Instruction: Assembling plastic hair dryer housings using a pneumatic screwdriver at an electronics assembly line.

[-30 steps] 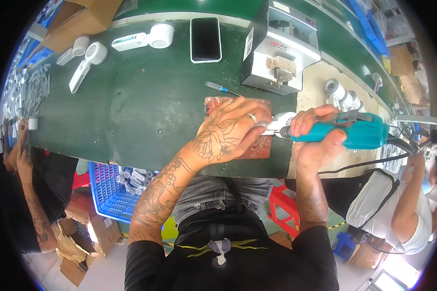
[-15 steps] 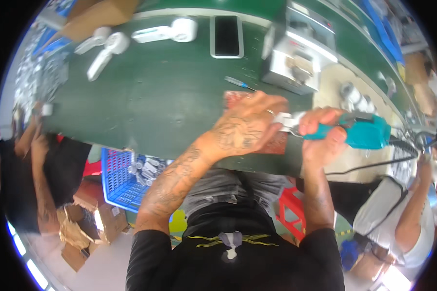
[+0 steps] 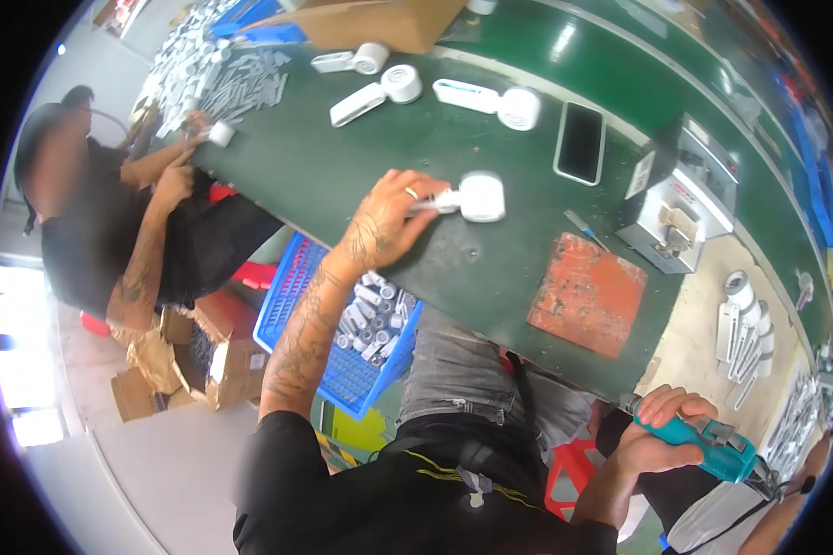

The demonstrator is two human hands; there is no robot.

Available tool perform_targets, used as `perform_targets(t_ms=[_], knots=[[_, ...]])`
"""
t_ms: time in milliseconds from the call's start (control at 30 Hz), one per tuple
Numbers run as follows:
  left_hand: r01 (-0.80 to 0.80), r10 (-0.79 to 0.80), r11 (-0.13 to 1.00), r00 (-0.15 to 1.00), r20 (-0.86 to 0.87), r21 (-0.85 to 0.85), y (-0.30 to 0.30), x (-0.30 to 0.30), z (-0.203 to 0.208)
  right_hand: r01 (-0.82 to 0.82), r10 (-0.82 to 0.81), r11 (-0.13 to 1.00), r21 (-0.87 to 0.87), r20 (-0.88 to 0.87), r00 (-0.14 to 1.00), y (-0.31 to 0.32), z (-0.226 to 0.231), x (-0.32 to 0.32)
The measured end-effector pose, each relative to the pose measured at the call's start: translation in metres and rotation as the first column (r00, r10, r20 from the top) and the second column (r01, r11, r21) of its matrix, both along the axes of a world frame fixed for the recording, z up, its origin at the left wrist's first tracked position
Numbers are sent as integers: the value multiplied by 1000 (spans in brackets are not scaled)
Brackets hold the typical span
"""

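My left hand (image 3: 391, 217) reaches out over the green table (image 3: 342, 166) and grips the handle of a white handheld fan (image 3: 475, 196), whose round head lies on the tabletop. My right hand (image 3: 655, 435) hangs low below the table's front edge, closed around a teal electric screwdriver (image 3: 713, 449) with a dark cable trailing off to the right. An orange-red work mat (image 3: 590, 292) lies on the table between the two hands, with nothing on it.
Three more white fans (image 3: 491, 100) lie farther back, beside a black phone (image 3: 581, 141) and a grey machine (image 3: 680, 196). A blue basket (image 3: 342, 370) of white parts sits under the table. Another person (image 3: 111, 222) works at the left end. Cardboard boxes (image 3: 379, 18) stand behind.
My left hand has left the orange mat and carried the white fan leftward across the table. My right hand with the screwdriver has dropped from the mat to below the table edge.
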State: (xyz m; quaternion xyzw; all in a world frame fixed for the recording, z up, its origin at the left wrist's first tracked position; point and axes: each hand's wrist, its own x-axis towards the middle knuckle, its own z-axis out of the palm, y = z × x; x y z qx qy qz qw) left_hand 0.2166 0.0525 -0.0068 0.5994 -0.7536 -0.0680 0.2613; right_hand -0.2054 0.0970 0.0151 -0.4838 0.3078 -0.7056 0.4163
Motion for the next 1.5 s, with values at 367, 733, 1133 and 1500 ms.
perform_targets(t_ms=[367, 733, 1133, 1500], knots=[[-319, 345, 936, 917, -202, 148, 65, 78, -8, -40, 38, 987, 156, 15, 999, -5, -19, 9], [-207, 281, 951, 888, 363, -231, 72, 161, 29, -3, 7, 983, 183, -24, 1000, -4, -14, 16], [662, -638, 745, 744, -198, 84, -105, -397, 13, 86, -68, 974, 211, -92, 993, 34, 1, -49], [520, -520, 853, 854, -16, 33, -129, -435, -20, 188, -151, 943, 275, -149, 977, 32, 0, -88]])
